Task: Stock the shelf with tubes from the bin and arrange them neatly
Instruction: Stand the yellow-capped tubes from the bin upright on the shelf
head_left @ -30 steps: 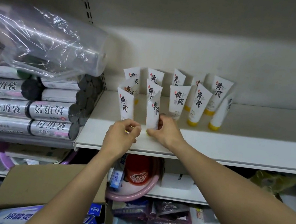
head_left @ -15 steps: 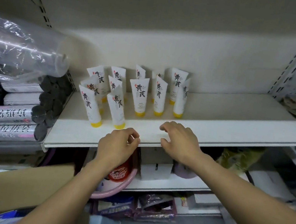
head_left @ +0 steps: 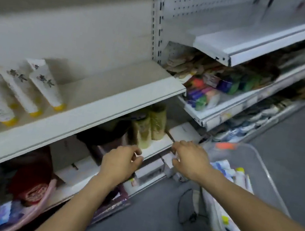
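Observation:
Several white tubes with yellow caps (head_left: pixel 45 82) and black lettering stand on the white shelf (head_left: pixel 96 110) at the left, blurred by camera motion. A clear plastic bin (head_left: pixel 263 168) at the lower right holds more white tubes (head_left: pixel 227 169). My left hand (head_left: pixel 120 162) hangs below the shelf's front edge with loosely curled fingers and holds nothing. Further right, my right hand (head_left: pixel 190 161) is spread over the near left corner of the bin, also with nothing in it. Neither hand touches a tube.
Greenish rolls (head_left: pixel 149 127) stand on the lower shelf just behind my hands. A red item in a pink basin (head_left: pixel 31 182) lies lower left. The neighbouring shelf unit holds colourful packs (head_left: pixel 212 85). Grey floor (head_left: pixel 150 225) spreads below my arms.
Both hands left the front-row tubes and came off the shelf, dropping down and to the right. My view swung right, bringing the bin and neighbouring shelves into sight.

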